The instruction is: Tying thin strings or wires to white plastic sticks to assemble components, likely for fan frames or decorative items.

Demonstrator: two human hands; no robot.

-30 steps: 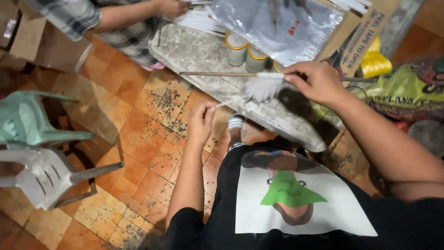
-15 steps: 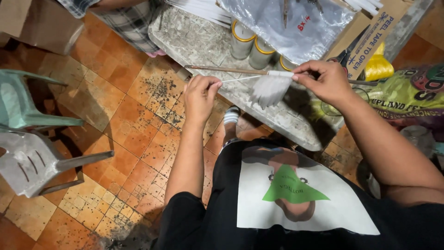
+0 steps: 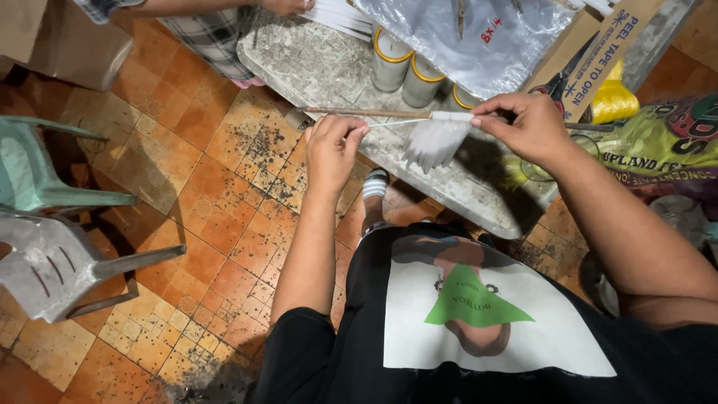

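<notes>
Since a second ago your left hand has risen from the floor tiles to the centre of the frame, where its fingertips now pinch the end of a thin white strand. The grey stone slab fills the upper middle, with a clear plastic sheet over its far end and three white tins with yellow rims beside it. At left stand a green plastic chair and a grey one. Your right hand, right of centre, is closed around the white-wrapped end of a thin wooden stick held level above the slab. A white feathery tuft hangs from that end, between your two hands.
</notes>
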